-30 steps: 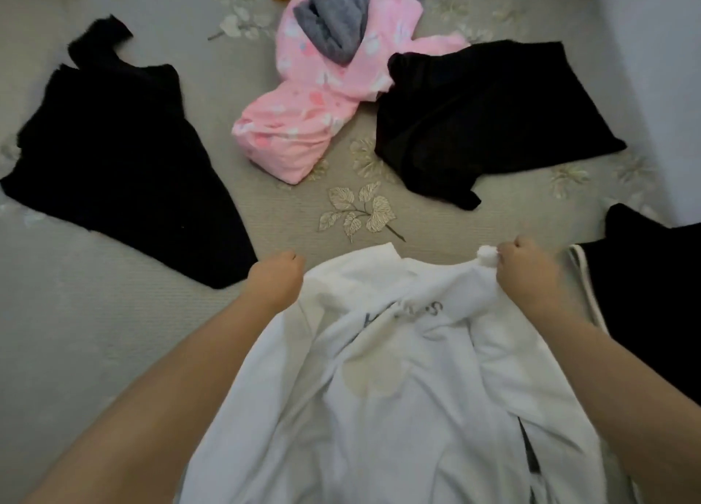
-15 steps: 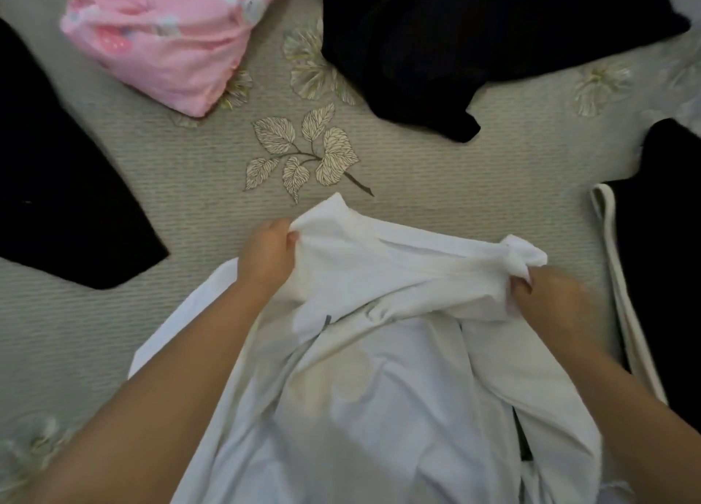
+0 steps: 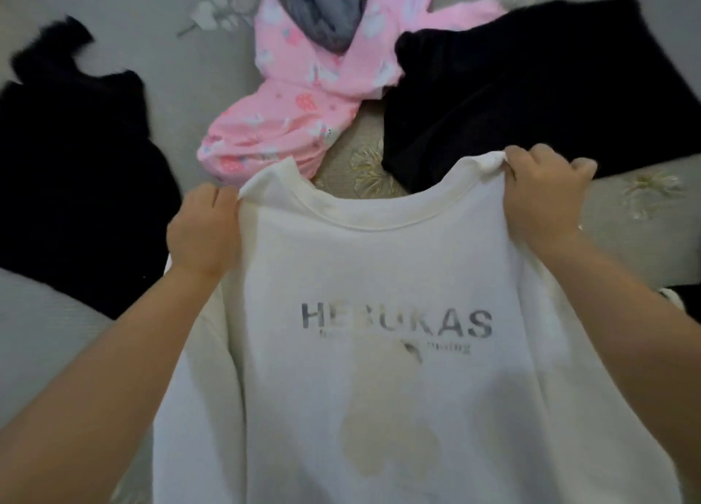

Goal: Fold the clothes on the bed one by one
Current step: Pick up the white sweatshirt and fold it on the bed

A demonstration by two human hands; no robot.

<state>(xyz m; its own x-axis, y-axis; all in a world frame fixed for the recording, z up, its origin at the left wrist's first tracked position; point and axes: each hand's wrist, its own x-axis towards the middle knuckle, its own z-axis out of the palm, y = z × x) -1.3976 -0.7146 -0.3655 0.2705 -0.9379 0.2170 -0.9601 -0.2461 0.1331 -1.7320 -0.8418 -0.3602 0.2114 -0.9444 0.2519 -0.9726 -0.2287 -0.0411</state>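
A white sweatshirt (image 3: 379, 268) with dark printed lettering and a pale stain hangs spread out in front of me, held up above the bed. My left hand (image 3: 203, 230) grips its left shoulder beside the collar. My right hand (image 3: 542, 192) grips the right shoulder, with a bunch of fabric pinched at the top. The lower part of the sweatshirt runs out of the bottom of the view.
On the grey leaf-patterned bedspread (image 3: 189, 90) lie a black garment (image 3: 72, 170) at left, a pink printed garment (image 3: 296, 120) with a grey piece (image 3: 326, 6) on it in the middle, another black garment (image 3: 531, 94) at right, and a dark item (image 3: 686, 302) at the right edge.
Both hands have lifted the crumpled white sweatshirt and pulled it apart by the shoulders, so its printed front now hangs flat. The view has tilted back up.
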